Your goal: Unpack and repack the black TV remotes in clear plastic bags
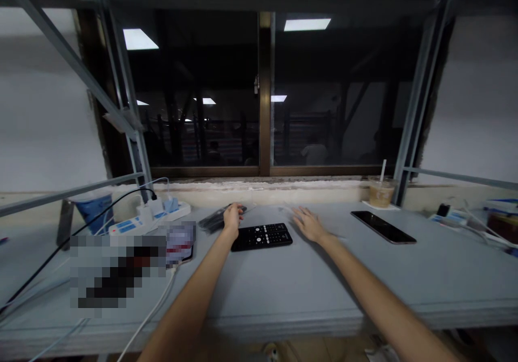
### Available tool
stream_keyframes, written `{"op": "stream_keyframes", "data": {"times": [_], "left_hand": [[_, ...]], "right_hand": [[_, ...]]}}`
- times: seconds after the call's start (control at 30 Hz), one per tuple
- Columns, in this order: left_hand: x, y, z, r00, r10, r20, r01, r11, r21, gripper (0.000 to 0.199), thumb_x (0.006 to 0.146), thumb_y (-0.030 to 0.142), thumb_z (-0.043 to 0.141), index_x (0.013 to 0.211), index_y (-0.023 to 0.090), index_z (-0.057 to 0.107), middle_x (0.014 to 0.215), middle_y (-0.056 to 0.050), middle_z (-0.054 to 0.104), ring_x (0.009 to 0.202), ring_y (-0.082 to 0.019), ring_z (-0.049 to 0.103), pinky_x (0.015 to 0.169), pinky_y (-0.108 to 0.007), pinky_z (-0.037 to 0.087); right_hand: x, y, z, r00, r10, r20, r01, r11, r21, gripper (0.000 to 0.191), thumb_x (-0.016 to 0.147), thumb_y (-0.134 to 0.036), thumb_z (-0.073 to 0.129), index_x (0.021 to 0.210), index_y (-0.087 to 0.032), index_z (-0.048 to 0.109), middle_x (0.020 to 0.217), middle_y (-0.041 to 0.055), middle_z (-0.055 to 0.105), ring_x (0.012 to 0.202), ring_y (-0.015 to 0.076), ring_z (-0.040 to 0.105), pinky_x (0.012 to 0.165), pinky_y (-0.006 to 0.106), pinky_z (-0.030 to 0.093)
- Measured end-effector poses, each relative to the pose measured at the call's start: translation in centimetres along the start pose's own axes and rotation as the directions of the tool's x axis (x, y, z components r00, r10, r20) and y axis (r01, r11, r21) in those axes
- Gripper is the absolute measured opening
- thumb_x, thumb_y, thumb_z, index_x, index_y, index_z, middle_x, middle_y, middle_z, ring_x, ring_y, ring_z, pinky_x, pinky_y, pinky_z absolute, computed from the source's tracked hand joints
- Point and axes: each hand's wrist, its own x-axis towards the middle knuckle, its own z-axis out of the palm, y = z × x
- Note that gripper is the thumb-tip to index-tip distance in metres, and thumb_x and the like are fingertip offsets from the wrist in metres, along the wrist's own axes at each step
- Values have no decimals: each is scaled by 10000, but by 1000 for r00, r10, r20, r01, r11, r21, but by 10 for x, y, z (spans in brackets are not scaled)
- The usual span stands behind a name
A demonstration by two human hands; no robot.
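Observation:
My left hand (232,219) is closed, its fingers curled on a dark elongated object (211,220) that is smeared by motion, so its kind is unclear. Just below that hand, two black remote controls (263,237) with white and grey buttons lie side by side on the grey table (291,286). To their right, my right hand (308,224) reaches low over the tabletop, palm down, fingers spread and slightly blurred. A faint pale streak shows by its fingertips, too blurred to name.
A black phone (383,227) and an iced drink cup (381,192) with a straw are at right. On the left are a white power strip (129,226), cables, a blue cup (96,211) and a phone (180,241). Metal frame posts and a dark window (202,92) stand behind.

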Motion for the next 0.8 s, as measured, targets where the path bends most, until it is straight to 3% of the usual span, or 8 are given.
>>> {"op": "stream_keyframes", "data": {"times": [0.13,0.37,0.47,0.63,0.8], "left_hand": [[0,-1,0,1000,3,5,-3,1000,2,147,649,257,471,681,141,554,509,56,473,362,-50,389,428,-195,250],[1,-2,1,1000,-11,15,11,1000,24,126,668,218,458,669,140,556,492,51,466,350,-52,386,409,-197,242],[2,-2,1,1000,-17,15,17,999,31,132,680,212,447,672,139,556,498,46,469,351,-56,389,406,-200,242],[2,-2,0,1000,-18,11,18,999,31,141,674,220,448,678,135,560,502,47,466,354,-58,389,411,-198,247],[1,-2,-1,1000,-19,9,19,1000,20,126,671,200,448,668,138,558,509,37,473,357,-61,392,410,-205,251]], "right_hand": [[1,2,7,992,-22,120,19,1000,25,484,890,-429,248,1269,-216,460,1376,99,384,1284,274,287,1005,546,189],[2,4,5,993,-35,115,29,998,54,465,884,-426,274,1238,-213,487,1341,97,434,1254,248,341,1006,483,220],[0,4,4,994,-45,97,36,995,91,446,876,-426,296,1211,-206,492,1315,103,462,1221,244,383,999,468,233],[-1,2,4,998,41,37,-46,988,147,541,838,-455,367,1290,-158,350,1291,148,466,1170,264,441,1002,452,224],[2,0,7,997,-5,-80,14,993,116,616,824,-463,366,1341,-139,280,1375,146,362,1253,266,336,1036,485,156]]}}
